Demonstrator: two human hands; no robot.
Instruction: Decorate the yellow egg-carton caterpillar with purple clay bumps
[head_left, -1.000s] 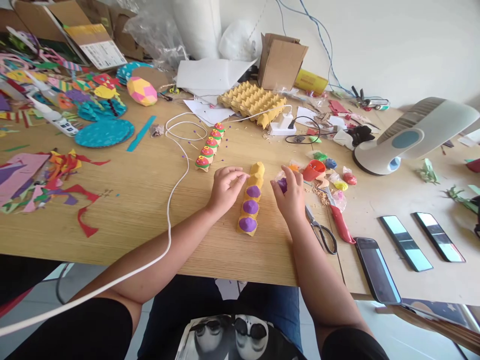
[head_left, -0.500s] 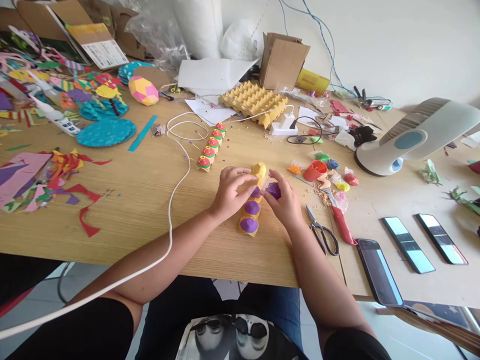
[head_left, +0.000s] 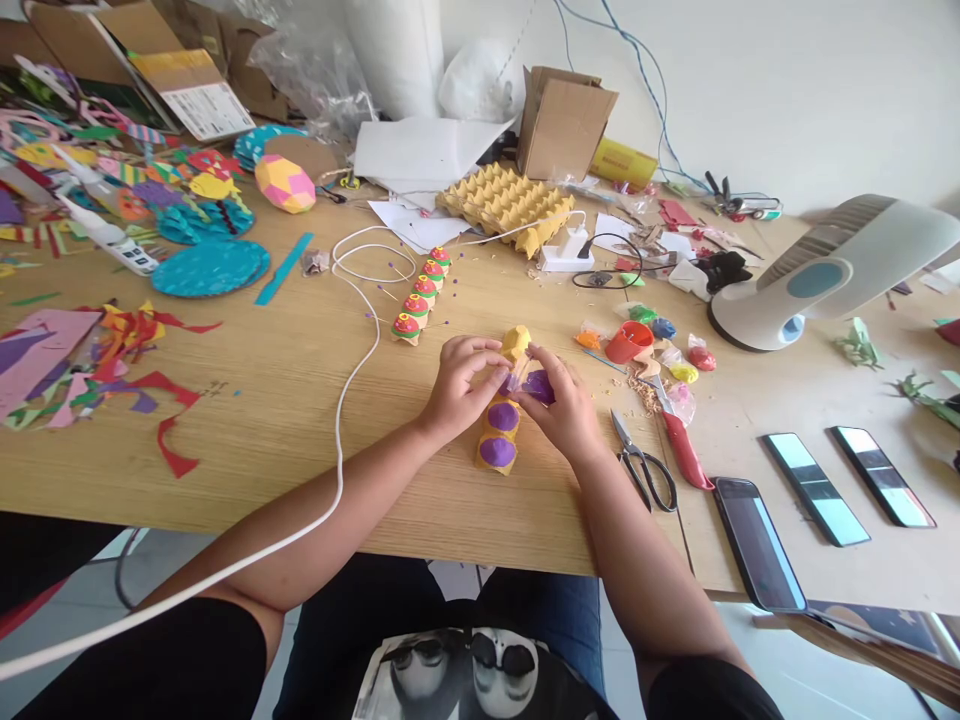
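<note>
A yellow egg-carton strip lies lengthwise on the table between my hands. Purple clay covers its nearer bumps, while the far end is bare yellow. Above the strip, my right hand grips a clear plastic bag of purple clay. Fingers of my left hand are pinched at the bag's other end, over the strip's middle. The bump beneath the bag is mostly hidden. Farther back stands a finished-looking strip with red and green caps and pins stuck in its sides.
Scissors and a red-handled knife lie right of my right hand, near a red cup and bagged clay. A white cable crosses my left forearm. Several phones lie at right, near a white device.
Both hands now hold the plastic bag stretched across the strip, where before they were at a purple bump. The right hand has shifted slightly, with the purple clay bag moving a little left.
</note>
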